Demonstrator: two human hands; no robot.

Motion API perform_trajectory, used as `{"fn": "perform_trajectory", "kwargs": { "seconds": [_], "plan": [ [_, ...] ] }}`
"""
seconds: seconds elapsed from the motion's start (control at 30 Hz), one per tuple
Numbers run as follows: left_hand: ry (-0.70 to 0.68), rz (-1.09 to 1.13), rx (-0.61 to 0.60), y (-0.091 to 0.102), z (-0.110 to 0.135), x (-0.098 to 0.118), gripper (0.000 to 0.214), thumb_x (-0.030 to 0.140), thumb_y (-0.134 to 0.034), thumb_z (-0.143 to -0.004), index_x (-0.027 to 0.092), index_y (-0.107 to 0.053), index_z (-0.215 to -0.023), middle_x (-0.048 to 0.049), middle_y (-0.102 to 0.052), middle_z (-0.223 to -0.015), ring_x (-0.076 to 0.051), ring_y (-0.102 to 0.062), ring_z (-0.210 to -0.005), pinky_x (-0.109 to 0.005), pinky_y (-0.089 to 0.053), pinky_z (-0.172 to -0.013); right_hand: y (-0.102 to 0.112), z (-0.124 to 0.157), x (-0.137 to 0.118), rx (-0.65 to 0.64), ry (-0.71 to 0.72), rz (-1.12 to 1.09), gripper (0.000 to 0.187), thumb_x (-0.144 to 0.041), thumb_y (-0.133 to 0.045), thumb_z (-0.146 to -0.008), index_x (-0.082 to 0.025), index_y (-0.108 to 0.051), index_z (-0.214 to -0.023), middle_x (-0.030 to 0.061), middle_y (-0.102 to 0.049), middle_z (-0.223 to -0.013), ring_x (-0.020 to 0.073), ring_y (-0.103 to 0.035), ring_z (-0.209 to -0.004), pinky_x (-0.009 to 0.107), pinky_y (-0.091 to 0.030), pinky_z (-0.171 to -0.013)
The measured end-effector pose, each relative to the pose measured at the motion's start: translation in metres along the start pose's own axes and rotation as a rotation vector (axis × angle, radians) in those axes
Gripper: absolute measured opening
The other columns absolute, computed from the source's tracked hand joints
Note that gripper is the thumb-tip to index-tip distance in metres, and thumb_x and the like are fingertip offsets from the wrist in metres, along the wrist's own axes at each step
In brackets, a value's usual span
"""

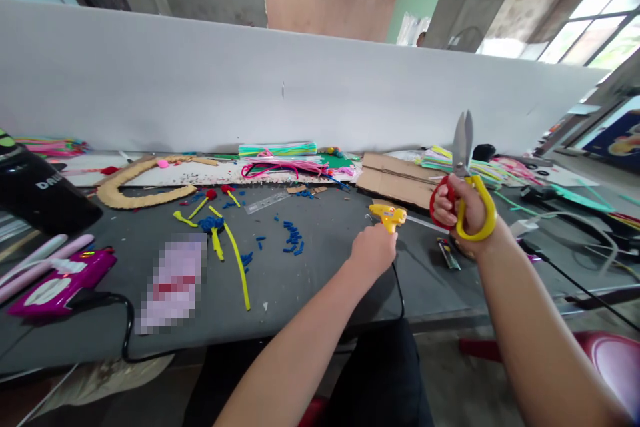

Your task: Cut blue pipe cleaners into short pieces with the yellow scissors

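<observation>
My left hand (374, 248) is closed around the handle of a yellow hot glue gun (390, 215), low over the grey table; its black cord hangs down below my hand. Raised on the right, my right hand (470, 217) grips scissors (463, 140) with one red and one yellow handle loop. Their blades point up and are slightly parted. Left of the glue gun lie small blue pieces (293, 238), a long yellow strip (237, 260) and a blue bundle (211, 223) with yellow strips on it. Two red-tipped yellow stems (204, 202) lie behind the bundle.
A purple device (65, 280) with a black cord, a black cup (45, 187) and a pixelated lilac item (173, 283) occupy the left. Along the grey partition (200, 87) lie a tan curved piece (113, 193), pipe cleaner bundles (277, 149) and cardboard (393, 180). White cables (575, 217) run at right.
</observation>
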State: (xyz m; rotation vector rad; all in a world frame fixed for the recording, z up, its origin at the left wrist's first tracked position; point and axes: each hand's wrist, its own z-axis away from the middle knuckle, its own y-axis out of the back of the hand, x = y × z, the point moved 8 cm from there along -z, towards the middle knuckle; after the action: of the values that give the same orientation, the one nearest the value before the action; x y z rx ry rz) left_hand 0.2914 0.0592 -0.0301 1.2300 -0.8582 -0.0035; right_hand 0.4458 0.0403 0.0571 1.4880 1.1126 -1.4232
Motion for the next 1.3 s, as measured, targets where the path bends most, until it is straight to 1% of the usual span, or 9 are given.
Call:
{"fn": "perform_trajectory", "kwargs": {
  "seconds": [0.2, 0.43, 0.63, 0.77, 0.9, 1.03, 1.13, 1.2, 1.3],
  "plan": [
    [0.147, 0.324, 0.085, -0.01, -0.024, -0.009, 0.043, 0.045, -0.044, -0.098, 0.011, -0.065, -0.115, -0.0272, -0.069, -0.117, -0.033, -0.07, -0.111, -0.039, -0.051, -0.091, -0.008, 0.015, -0.03, -0.008, 0.066, -0.09, 0.04, -0.055, -0.07, -0.082, -0.021, -0.054, -0.068, -0.0043, -0.039, -0.054, 0.0057, -0.029, -0.039, 0.03, -0.012, -0.042],
    [0.205, 0.548, 0.067, -0.03, -0.039, -0.03, 0.041, 0.043, -0.043, -0.099, 0.01, -0.066, -0.103, -0.0144, -0.077, -0.083, -0.018, -0.073, -0.06, -0.028, -0.057, -0.07, -0.012, 0.022, -0.028, -0.081, 0.094, -0.093, 0.039, -0.051, -0.075, -0.079, -0.018, -0.058, -0.071, -0.0041, -0.043, -0.053, 0.0045, -0.034, -0.037, 0.023, -0.018, -0.038],
    [0.212, 0.679, 0.095, -0.033, -0.05, -0.031, 0.041, 0.045, -0.051, -0.096, 0.008, -0.067, -0.103, -0.0185, -0.077, -0.092, -0.018, -0.073, -0.057, -0.025, -0.056, -0.058, -0.017, 0.022, -0.032, -0.091, 0.122, -0.054, 0.036, -0.047, -0.069, -0.087, -0.017, -0.059, -0.072, -0.0035, -0.044, -0.055, 0.0043, -0.037, -0.038, 0.023, -0.02, -0.039],
    [0.217, 0.75, 0.108, -0.033, -0.056, -0.029, 0.039, 0.044, -0.055, -0.093, 0.008, -0.067, -0.1, -0.0207, -0.076, -0.091, -0.021, -0.073, -0.056, -0.026, -0.055, -0.053, -0.037, 0.026, -0.037, -0.134, 0.117, -0.082, 0.035, -0.048, -0.07, -0.086, -0.018, -0.059, -0.072, -0.0036, -0.044, -0.055, 0.0046, -0.036, -0.038, 0.025, -0.017, -0.04],
    [0.203, 0.796, 0.122, -0.029, -0.049, -0.033, 0.033, 0.042, -0.06, -0.09, 0.01, -0.067, -0.085, -0.0157, -0.074, -0.072, -0.021, -0.069, -0.049, -0.027, -0.053, -0.049, -0.073, 0.029, -0.032, -0.295, 0.023, -0.203, 0.038, -0.054, -0.067, -0.087, -0.02, -0.059, -0.071, -0.0042, -0.042, -0.055, 0.0048, -0.031, -0.039, 0.025, -0.016, -0.041],
    [0.162, 0.837, 0.199, 0.005, -0.026, -0.053, 0.03, 0.038, -0.059, -0.091, 0.013, -0.065, -0.076, -0.0111, -0.073, -0.073, -0.015, -0.064, -0.045, -0.025, -0.051, -0.049, -0.108, 0.024, -0.013, -0.394, -0.091, -0.26, 0.043, -0.059, -0.068, -0.083, -0.02, -0.055, -0.07, -0.0052, -0.04, -0.055, 0.0047, -0.028, -0.04, 0.024, -0.015, -0.04],
    [0.084, 0.937, 0.271, 0.052, -0.005, -0.075, 0.028, 0.037, -0.049, -0.097, 0.016, -0.067, -0.099, -0.0101, -0.075, -0.101, -0.013, -0.072, -0.07, -0.023, -0.055, -0.063, -0.136, 0.018, 0.006, -0.469, -0.139, -0.245, 0.049, -0.065, -0.07, -0.078, -0.021, -0.051, -0.069, -0.007, -0.036, -0.053, 0.0046, -0.022, -0.039, 0.023, -0.014, -0.038],
    [-0.019, 1.175, 0.197, 0.077, 0.007, -0.084, 0.026, 0.033, -0.058, -0.093, 0.016, -0.067, -0.111, -0.0123, -0.072, -0.117, -0.016, -0.072, -0.09, -0.025, -0.056, -0.075, -0.156, 0.014, 0.017, -0.529, -0.151, -0.25, 0.049, -0.066, -0.068, -0.079, -0.021, -0.05, -0.069, -0.0075, -0.035, -0.052, 0.0043, -0.021, -0.038, 0.022, -0.015, -0.037],
    [-0.204, 1.199, 0.035, 0.105, 0.018, -0.089, 0.038, 0.032, -0.076, -0.081, 0.02, -0.07, -0.116, -0.0107, -0.068, -0.128, -0.021, -0.067, -0.109, -0.028, -0.054, -0.082, -0.182, 0.008, 0.032, -0.609, -0.176, -0.287, 0.05, -0.067, -0.066, -0.08, -0.021, -0.05, -0.07, -0.0078, -0.035, -0.052, 0.0041, -0.022, -0.037, 0.02, -0.017, -0.036]
  ]
}}
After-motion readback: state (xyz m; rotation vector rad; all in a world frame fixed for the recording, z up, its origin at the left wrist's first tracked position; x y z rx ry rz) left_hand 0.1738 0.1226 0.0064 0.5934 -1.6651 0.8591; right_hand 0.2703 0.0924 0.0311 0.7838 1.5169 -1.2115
